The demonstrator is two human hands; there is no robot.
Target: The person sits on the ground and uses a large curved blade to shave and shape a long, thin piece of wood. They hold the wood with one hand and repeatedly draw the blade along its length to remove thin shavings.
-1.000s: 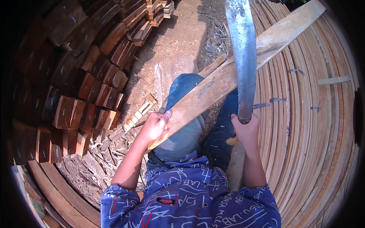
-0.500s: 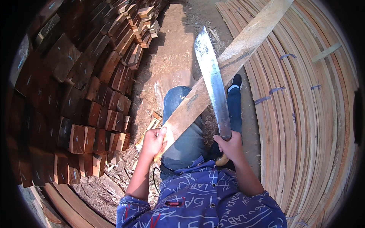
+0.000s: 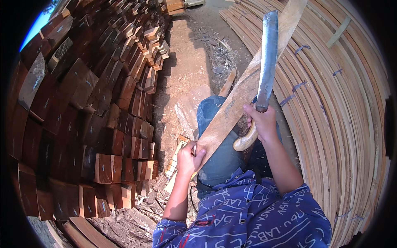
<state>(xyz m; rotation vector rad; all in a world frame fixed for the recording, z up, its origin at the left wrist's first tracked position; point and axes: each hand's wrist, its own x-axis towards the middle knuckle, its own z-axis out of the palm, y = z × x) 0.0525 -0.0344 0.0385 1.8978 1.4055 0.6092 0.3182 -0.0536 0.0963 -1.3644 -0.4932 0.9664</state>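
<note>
My left hand [image 3: 189, 158] is closed around the near end of a long wooden board [image 3: 231, 109], thumb on its top face. The board slants away to the upper right, crossing over my bent knee. In my right hand [image 3: 264, 120] is a machete [image 3: 268, 62], its curved pale handle [image 3: 245, 139] coming out below my fist. The wide steel blade points up and away, raised above the board and overlapping its far part in view. Where the board ends at the top is cut off by the picture's edge.
Stacked dark timber blocks [image 3: 111, 168] rise close on the left. To the right lie long pale planks [image 3: 331, 136], with purple strips [image 3: 302, 48] among them. Wood chips [image 3: 128, 225] litter the ground, and a wooden piece [image 3: 228, 82] lies beyond my knee.
My right hand has lifted the machete up and to the right, turning its blade more upright. The left hand still grips the board. The whole view has shifted a little.
</note>
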